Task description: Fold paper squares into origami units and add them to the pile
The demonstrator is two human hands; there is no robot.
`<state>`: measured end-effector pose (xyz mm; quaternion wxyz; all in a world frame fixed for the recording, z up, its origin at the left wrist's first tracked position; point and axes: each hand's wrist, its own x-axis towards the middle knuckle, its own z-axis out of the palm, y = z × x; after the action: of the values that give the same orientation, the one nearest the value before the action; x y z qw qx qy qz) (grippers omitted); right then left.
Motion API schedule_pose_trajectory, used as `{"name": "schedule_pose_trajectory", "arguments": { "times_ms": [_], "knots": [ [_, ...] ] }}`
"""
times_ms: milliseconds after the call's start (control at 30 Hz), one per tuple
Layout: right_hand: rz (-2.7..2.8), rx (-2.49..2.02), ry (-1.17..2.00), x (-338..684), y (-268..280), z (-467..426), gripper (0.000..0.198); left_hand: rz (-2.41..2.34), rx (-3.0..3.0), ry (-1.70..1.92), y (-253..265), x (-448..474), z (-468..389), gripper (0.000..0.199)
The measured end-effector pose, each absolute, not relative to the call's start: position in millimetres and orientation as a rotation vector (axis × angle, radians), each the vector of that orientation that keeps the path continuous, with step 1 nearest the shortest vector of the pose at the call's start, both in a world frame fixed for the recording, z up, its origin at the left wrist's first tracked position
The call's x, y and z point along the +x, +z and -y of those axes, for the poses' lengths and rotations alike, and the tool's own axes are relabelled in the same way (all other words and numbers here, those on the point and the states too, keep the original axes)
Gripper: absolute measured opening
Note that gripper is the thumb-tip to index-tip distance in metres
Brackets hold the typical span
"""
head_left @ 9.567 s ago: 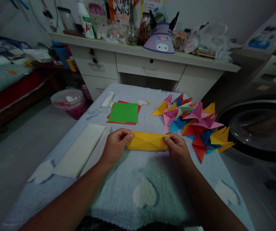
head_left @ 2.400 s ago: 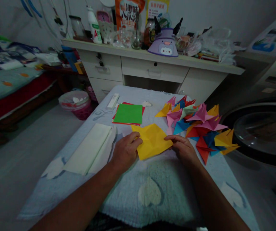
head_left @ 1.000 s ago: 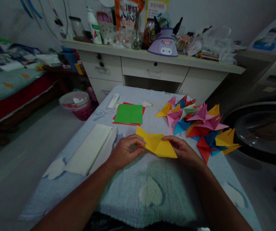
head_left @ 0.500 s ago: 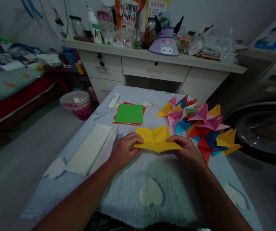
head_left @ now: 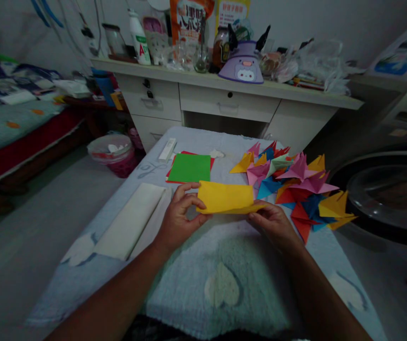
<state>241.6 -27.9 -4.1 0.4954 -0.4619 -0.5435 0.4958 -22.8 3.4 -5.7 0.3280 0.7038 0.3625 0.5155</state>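
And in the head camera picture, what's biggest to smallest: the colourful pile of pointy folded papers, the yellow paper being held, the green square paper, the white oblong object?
1. Colourful pile
2. Yellow paper and green paper: unsure, as the yellow one is nearer the camera
3. White oblong object

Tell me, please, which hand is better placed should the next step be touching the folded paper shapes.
Probably the right hand: it is nearer the folded shapes; the left hand holds the opposite end of the yellow paper.
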Motion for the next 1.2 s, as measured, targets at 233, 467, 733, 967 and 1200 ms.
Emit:
{"name": "schedule_pose_trajectory", "arguments": {
  "times_ms": [233, 467, 733, 967, 1200],
  "knots": [
    [1.323, -1.110, 1.210, 241, -12, 28, 0.021, -0.922, 1.504, 1.251, -1, -20, -4, 0.017],
    [1.500, -1.194, 1.118, 239, -10, 29, 0.018, -0.925, 1.361, 1.143, -5, -19, -8, 0.017],
    [1.240, -1.070, 1.221, 230, -8, 32, 0.026, -0.983, 1.404, 1.111, -5, -16, -6, 0.018],
    [1.053, -1.023, 1.259, 223, -18, 26, 0.019, -1.001, 1.439, 1.100, -14, -14, -6, 0.018],
    [0.998, -1.072, 1.247, 217, -17, 28, 0.025, -0.978, 1.320, 1.200, -11, -12, -5, 0.020]
  ]
}}
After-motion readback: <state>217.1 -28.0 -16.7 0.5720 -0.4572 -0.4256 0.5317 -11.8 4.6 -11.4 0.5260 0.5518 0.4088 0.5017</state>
